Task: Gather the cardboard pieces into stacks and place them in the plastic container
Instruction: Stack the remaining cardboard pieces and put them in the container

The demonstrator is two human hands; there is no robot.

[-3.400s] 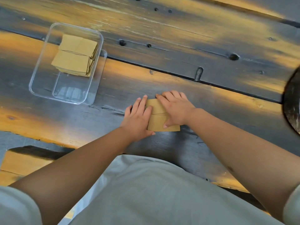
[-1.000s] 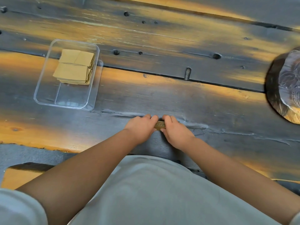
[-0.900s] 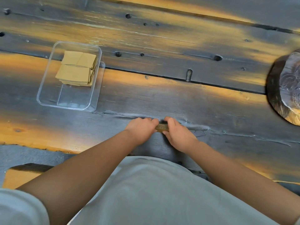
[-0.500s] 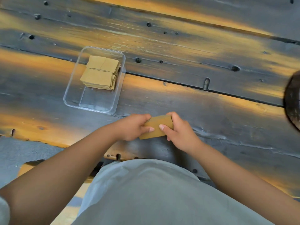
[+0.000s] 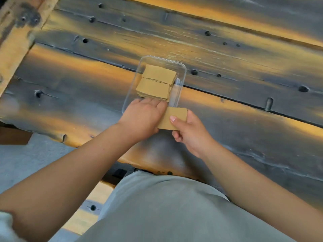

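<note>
A clear plastic container (image 5: 181, 72) sits on the dark wooden table, and two stacks of tan cardboard pieces (image 5: 157, 81) fill its far half. Another tan cardboard stack (image 5: 176, 116) hangs just above the container's near right corner, pinched between both hands. My left hand (image 5: 143, 116) grips the stack's left side and covers the container's near end. My right hand (image 5: 188, 130) grips the stack's right side, thumb on top.
The table (image 5: 244, 70) is made of dark, worn planks with knots and holes. A pale wooden beam (image 5: 15, 35) crosses the far left corner. The table's near edge runs just in front of my grey-shirted body (image 5: 174, 206).
I stood the loose pieces on edge and squared them, then lifted the stack. Both hands have carried it left and forward to the container's near end.
</note>
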